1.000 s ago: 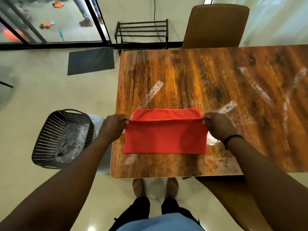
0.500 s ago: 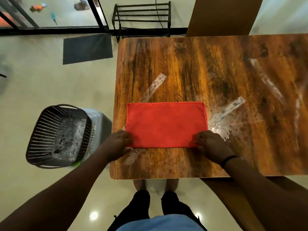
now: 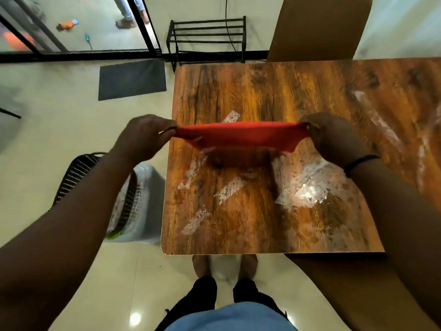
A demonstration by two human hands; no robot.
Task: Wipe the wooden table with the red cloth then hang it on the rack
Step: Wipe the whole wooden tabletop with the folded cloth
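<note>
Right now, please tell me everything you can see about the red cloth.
The red cloth is plain, soft fabric, apparently folded into a long band. It is lifted above the wooden table and stretched level between both hands: the left hand pinches its left end, the right hand its right end. Its lower edge sags slightly, and its shadow falls on the table below.

Brown chair (image 3: pixel 319 27) upper right; dark mat (image 3: pixel 132 78) upper left; black basket (image 3: pixel 78 173) at left on floor.
</note>
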